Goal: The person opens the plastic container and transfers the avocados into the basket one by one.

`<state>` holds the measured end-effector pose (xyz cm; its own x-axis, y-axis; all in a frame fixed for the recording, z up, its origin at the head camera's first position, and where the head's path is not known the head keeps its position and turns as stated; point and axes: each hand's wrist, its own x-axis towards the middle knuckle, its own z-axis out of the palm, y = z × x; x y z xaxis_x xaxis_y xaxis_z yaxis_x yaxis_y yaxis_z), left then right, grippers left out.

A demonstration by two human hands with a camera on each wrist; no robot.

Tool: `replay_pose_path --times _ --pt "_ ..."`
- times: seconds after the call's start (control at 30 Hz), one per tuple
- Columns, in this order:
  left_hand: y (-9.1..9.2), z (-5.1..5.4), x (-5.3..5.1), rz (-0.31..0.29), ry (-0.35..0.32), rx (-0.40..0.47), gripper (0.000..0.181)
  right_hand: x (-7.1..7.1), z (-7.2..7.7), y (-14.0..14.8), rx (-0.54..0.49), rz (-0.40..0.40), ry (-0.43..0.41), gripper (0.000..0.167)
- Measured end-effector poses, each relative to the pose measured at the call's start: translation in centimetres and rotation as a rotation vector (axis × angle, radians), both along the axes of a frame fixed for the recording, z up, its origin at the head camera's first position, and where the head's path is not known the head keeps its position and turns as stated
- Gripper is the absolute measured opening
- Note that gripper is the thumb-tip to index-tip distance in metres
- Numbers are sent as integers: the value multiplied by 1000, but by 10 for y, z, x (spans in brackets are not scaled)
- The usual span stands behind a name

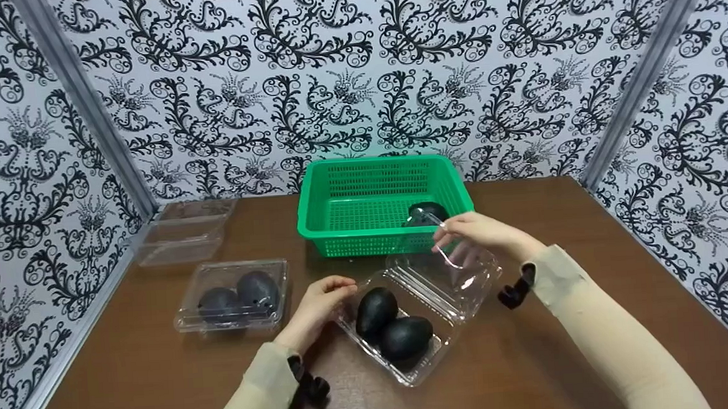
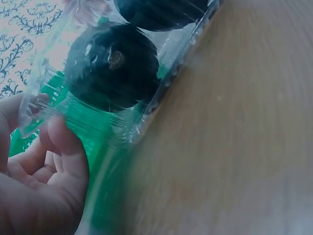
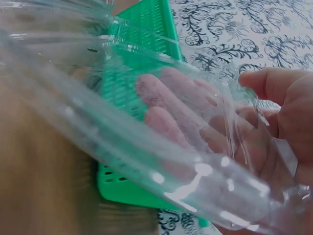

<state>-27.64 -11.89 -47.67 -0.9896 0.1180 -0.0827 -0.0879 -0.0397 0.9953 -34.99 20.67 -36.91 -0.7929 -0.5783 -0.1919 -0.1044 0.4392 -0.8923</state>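
Note:
A clear plastic clamshell container (image 1: 438,366) lies with its lid raised on the brown table, two dark avocados (image 1: 406,338) side by side in its base. My left hand (image 1: 319,306) pinches the rim at the left corner between thumb and forefinger; the left wrist view shows that thumb beside the plastic and one avocado (image 2: 112,68) close by. On the other side, my right hand (image 1: 481,232) grips the edge of the clear lid (image 1: 477,279). In the right wrist view its fingers (image 3: 168,125) show through the plastic, with the thumb on the near side.
Behind the container stands a green basket (image 1: 385,232) with a dark avocado (image 1: 428,212) at its right end. To the left sits a closed clamshell (image 1: 233,326) holding two avocados (image 1: 257,290). An open clear container (image 1: 182,242) with nothing visible inside lies farther back.

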Motion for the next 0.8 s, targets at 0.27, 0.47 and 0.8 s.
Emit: replay_pose_path --times 0.27,0.47,0.8 --pt "-5 2 5 7 -2 88 39 17 -20 23 -118 -122 -73 45" --pt "-10 -1 18 23 -41 143 51 28 -35 34 -199 -206 -129 41" --pt "-10 -6 40 -137 -95 75 30 41 -49 41 -297 -286 -204 39"
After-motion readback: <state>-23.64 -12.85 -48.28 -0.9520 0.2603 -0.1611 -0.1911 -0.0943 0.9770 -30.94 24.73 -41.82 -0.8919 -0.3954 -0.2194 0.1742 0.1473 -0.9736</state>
